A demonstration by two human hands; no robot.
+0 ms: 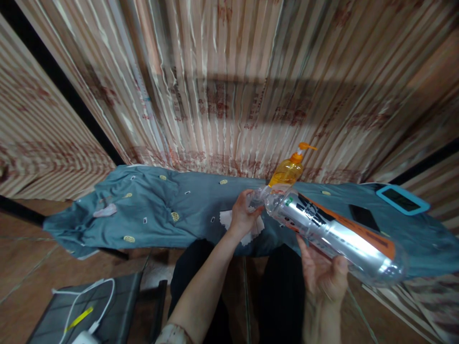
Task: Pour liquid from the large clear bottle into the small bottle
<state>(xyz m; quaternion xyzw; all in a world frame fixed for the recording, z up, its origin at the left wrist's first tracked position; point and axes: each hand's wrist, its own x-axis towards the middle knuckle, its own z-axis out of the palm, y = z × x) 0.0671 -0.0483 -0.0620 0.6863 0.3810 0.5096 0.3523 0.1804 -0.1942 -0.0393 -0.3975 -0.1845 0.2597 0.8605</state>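
Bottle [333,228] points toward ten o'clock; left hand [245,212] clamps, apparently, its neck; right hand [324,276], palm open, supports it.

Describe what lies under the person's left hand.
Below the left hand, a white, scalloped-edged piece lies on the blue-green cloth. Its middle is covered by the hand and wrist, so cannot be seen.
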